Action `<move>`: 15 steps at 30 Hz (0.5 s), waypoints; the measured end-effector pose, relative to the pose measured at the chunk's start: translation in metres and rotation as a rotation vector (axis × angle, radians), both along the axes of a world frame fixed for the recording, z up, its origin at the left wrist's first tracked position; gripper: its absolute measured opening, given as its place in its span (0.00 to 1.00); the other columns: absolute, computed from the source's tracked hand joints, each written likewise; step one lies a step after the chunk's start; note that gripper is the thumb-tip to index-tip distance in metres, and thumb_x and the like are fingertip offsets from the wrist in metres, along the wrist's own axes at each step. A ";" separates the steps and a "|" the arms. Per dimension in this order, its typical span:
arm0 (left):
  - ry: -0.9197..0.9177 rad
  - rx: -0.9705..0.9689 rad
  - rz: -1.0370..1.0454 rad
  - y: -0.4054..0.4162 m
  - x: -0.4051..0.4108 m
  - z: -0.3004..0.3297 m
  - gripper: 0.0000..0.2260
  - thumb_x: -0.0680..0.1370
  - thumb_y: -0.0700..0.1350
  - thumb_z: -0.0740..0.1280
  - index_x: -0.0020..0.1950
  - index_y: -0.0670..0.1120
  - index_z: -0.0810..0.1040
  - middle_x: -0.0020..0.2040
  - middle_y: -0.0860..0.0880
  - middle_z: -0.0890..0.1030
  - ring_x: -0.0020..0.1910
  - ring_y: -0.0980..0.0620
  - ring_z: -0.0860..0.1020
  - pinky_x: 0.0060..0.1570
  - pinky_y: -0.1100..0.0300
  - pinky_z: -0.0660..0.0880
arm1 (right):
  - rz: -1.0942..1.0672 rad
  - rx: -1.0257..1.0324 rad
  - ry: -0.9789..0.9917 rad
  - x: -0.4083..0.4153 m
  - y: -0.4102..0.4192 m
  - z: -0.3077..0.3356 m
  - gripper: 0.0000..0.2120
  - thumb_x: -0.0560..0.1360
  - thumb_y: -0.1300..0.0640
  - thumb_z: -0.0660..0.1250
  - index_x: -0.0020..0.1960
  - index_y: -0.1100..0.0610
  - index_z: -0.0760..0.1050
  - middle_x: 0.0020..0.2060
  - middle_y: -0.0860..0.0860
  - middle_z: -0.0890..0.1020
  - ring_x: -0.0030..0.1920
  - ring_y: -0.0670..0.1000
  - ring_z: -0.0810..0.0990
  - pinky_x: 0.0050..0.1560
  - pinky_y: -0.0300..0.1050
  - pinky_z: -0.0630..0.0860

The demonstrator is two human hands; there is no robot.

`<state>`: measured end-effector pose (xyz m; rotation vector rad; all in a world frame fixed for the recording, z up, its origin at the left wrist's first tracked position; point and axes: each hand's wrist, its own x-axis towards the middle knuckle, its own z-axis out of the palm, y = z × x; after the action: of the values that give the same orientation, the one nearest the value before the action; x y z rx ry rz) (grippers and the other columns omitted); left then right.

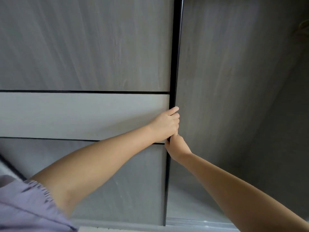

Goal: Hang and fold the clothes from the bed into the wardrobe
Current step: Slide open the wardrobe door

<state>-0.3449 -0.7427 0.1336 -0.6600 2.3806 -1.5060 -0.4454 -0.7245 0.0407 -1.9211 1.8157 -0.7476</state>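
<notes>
While two hands, the left hand (165, 126) above the right hand (175, 147), gripped the black edge (175, 56) of one grey wardrobe door (83, 56), fingers curled round it.

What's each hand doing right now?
Left hand: grips the black door edge.
Right hand: grips the same edge, just below.

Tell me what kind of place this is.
Probably a bedroom, in front of a fitted wardrobe: tall grey wood-grain sliding door with a black edge frame, which the left hand and right hand both grip. No clothes or bed are visible.
</notes>
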 end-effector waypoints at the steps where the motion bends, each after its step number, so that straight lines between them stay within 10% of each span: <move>1: -0.005 0.004 0.010 0.001 0.003 -0.001 0.15 0.70 0.41 0.58 0.36 0.56 0.82 0.34 0.60 0.79 0.41 0.56 0.77 0.67 0.56 0.68 | 0.007 0.000 0.019 0.003 0.002 0.001 0.14 0.81 0.58 0.57 0.63 0.64 0.68 0.53 0.60 0.78 0.43 0.51 0.69 0.35 0.35 0.63; 15: 0.294 0.112 -0.030 0.010 -0.013 -0.007 0.11 0.75 0.56 0.63 0.40 0.53 0.82 0.36 0.56 0.80 0.40 0.52 0.77 0.56 0.59 0.71 | -0.013 0.024 0.340 -0.057 0.027 0.026 0.21 0.81 0.53 0.54 0.73 0.55 0.61 0.69 0.54 0.67 0.63 0.58 0.72 0.55 0.51 0.74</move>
<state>-0.3576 -0.7329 0.1263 -0.8755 2.6776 -1.3539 -0.5025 -0.6970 0.0664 -2.1250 2.0205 -0.4174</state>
